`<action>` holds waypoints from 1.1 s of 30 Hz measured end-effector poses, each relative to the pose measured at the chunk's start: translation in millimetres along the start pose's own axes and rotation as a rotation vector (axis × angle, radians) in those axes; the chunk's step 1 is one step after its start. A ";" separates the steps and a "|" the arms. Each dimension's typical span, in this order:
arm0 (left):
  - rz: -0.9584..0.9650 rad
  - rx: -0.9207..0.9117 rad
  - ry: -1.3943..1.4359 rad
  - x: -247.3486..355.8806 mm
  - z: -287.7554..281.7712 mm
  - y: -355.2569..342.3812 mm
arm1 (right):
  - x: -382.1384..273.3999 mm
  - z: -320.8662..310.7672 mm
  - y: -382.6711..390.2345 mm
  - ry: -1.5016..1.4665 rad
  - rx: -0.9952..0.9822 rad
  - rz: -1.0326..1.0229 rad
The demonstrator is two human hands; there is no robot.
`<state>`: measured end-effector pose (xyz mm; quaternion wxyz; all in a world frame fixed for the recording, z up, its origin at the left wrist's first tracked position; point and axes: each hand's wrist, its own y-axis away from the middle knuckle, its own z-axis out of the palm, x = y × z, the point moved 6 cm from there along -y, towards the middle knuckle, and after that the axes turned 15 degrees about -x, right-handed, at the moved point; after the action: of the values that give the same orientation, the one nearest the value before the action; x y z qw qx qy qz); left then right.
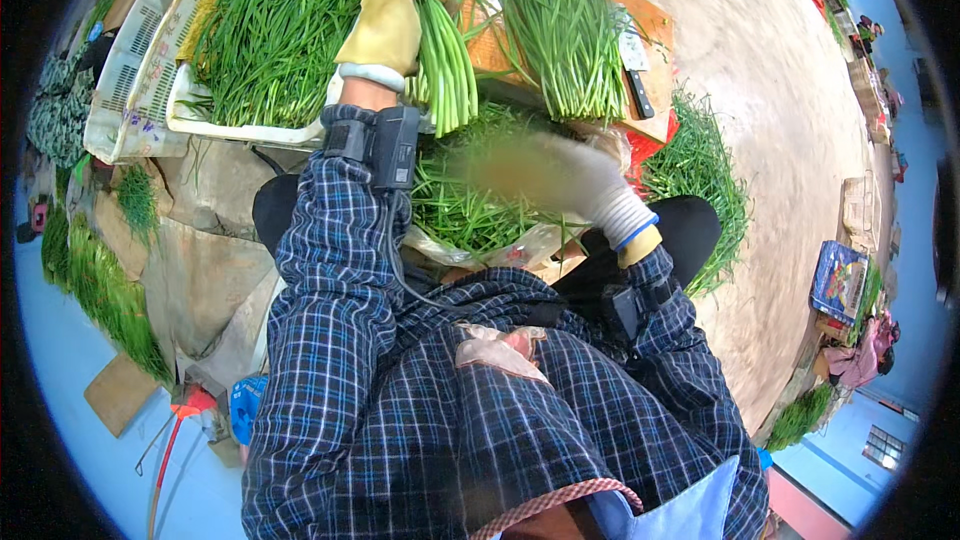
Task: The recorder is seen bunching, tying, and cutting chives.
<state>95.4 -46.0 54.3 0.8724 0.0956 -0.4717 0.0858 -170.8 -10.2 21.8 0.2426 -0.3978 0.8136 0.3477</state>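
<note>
A bunch of long green chives (447,70) is gripped near its pale stalks by my left hand (382,28), in a yellow glove with its fingers closed. The stalk ends point down towards me, and the leaves spread away at the top. My right hand (560,175) wears a grey knit glove with a blue-edged cuff. Motion smears its fingers, so their pose is unclear. It hovers over a heap of loose green leaves (455,202) in front of my lap, partly on clear plastic.
A white plastic crate (250,130) full of chives stands at the left. On an orange board (655,15) lie another chive bunch (570,40) and a cleaver (636,65) with a black handle. More greens (705,180) lie on the floor at the right, beside red plastic.
</note>
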 end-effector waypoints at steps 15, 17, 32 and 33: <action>0.050 -0.229 -1.527 -30.4 137.0 -46.9 | 24.1 -112.8 -21.5 -0.671 0.496 0.067; -0.036 -0.237 -1.615 -80.0 118.2 -79.4 | 65.9 -105.4 -47.5 -0.142 0.410 0.379; 0.221 0.013 -0.924 -114.1 13.7 0.3 | 41.2 -109.9 -43.1 0.272 0.556 0.501; 0.229 -0.048 -1.360 -109.7 50.0 17.9 | 49.8 -114.4 -34.9 0.300 0.605 0.457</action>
<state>-8.5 -47.6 -9.4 0.3700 0.0583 -0.9230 0.0880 -184.0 -136.3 48.6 0.1439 -0.1635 0.9731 0.0757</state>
